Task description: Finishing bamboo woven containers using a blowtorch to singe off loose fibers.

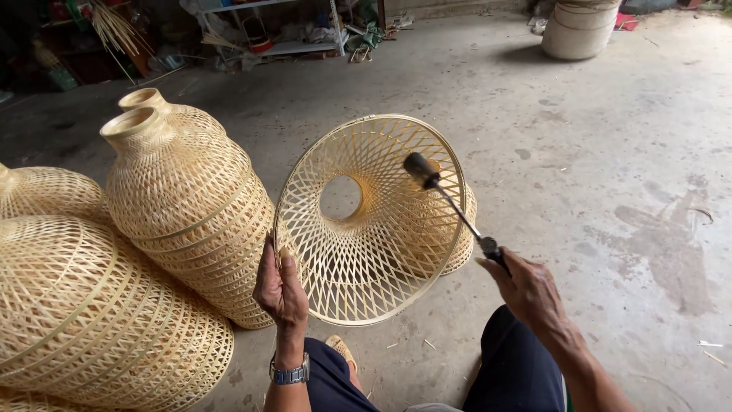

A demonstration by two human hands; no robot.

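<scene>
Head view looks down past your knees to a concrete floor (610, 152), where you sit with a woven bamboo lampshade (374, 221) tipped on its side, its wide open mouth facing you and the small round hole at its narrow end showing through the middle. Your left hand (280, 286) is closed on the near left part of the rim, thumb and fingers pinching the bamboo edge so the shade stands on that rim. A metal wristwatch (290, 374) sits on that wrist. Your right hand (526, 286) is curled tight around the lower end of a slim hammer (450, 206); its thin metal shaft runs up and to the left, and its dark head hangs in front of the upper right inside wall of the shade. Whether the head touches the weave, you cannot tell from this angle.

Just left of the shade, touching or nearly touching it, lies a stack of bottle-shaped woven shades (187, 198) with two round necks pointing up and away. Further left and nearer you rests a larger pile of wide domed woven shades (91, 313). Well apart, at the far upper right, stands a pale round basket (579, 29). Along the back wall a metal shelf (297, 30) holds clutter, with loose bamboo strips (114, 27) beside it.
</scene>
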